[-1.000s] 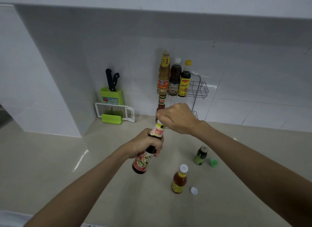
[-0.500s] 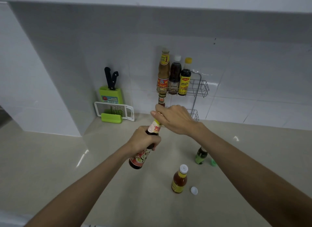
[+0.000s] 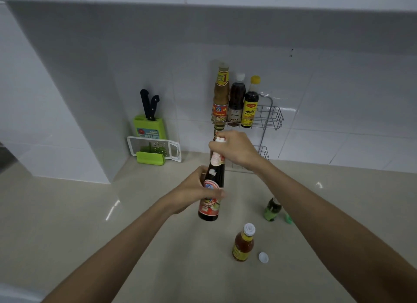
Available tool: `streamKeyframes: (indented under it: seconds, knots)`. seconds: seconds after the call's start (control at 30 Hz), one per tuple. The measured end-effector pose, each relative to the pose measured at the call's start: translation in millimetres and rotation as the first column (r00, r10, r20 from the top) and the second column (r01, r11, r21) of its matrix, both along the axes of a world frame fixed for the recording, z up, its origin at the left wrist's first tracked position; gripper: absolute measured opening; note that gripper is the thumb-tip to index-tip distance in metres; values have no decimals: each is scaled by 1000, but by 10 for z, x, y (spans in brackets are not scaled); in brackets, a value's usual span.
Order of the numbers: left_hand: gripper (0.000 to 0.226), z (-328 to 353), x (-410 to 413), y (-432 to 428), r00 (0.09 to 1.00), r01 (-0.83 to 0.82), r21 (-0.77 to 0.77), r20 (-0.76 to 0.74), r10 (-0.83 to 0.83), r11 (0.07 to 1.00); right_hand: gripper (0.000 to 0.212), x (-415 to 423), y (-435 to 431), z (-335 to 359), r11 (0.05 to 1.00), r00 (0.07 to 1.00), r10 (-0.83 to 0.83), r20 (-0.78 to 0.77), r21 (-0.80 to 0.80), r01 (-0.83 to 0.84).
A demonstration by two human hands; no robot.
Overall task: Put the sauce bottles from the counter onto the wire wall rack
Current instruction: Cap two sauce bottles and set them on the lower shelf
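My left hand (image 3: 194,193) grips the body of a tall dark sauce bottle (image 3: 211,203) with a red label, held upright above the counter. My right hand (image 3: 234,150) closes around its white cap at the top. Behind them, the wire wall rack (image 3: 272,117) carries three bottles on its upper shelf: a brown one (image 3: 220,95), a dark one (image 3: 235,99) and a yellow-capped one (image 3: 250,104). On the counter stand an orange sauce bottle (image 3: 243,244) with a white cap and a small green bottle (image 3: 272,209).
A loose white cap (image 3: 263,257) lies beside the orange bottle, and a green cap (image 3: 288,219) peeks out by my right forearm. A green knife block (image 3: 149,126) with black knives and a white grater (image 3: 155,148) stand in the back corner.
The dark bottle has gone from tilted to nearly upright and risen a little. My left hand's grip now sits at the label, and my right hand stays on the cap.
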State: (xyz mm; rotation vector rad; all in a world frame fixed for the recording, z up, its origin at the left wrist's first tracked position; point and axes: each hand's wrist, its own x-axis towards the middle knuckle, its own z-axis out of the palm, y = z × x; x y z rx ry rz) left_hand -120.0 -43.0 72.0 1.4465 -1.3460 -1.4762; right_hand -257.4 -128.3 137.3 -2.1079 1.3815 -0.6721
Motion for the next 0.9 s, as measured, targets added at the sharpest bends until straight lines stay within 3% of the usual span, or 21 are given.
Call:
streamKeyframes:
  seconds: [0.07, 0.17, 0.33, 0.43, 0.6, 0.73, 0.9]
  knots:
    - [58, -70, 25, 67, 997, 73, 15, 14, -74, 997, 27, -53, -82, 59, 999, 996, -11, 89, 37, 7]
    - [43, -250, -58, 31, 999, -55, -46, -3, 54, 997, 33, -114, -108, 111, 991, 970, -68, 235, 132, 37]
    - [50, -481, -194, -256, 973, -194, -100, 105, 205, 976, 47, -239, -52, -272, 946, 983, -25, 182, 321, -36]
    - [60, -547, -262, -428, 979, -141, -96, 133, 153, 985, 46, -374, -136, -504, 913, 955, -95, 280, 408, -29]
    - [97, -740, -57, -1009, 996, 64, 16, 54, -64, 998, 35, -500, -576, -806, 923, 860, -303, 411, 350, 158]
    - [89, -708, 115, -1506, 990, -71, 42, 124, 65, 997, 31, -535, -994, -1041, 930, 829, -366, 423, 183, 318]
    - [94, -667, 161, -2140, 979, -89, 99, 191, 68, 991, 33, -440, -1325, -1351, 937, 835, -348, 426, 123, 328]
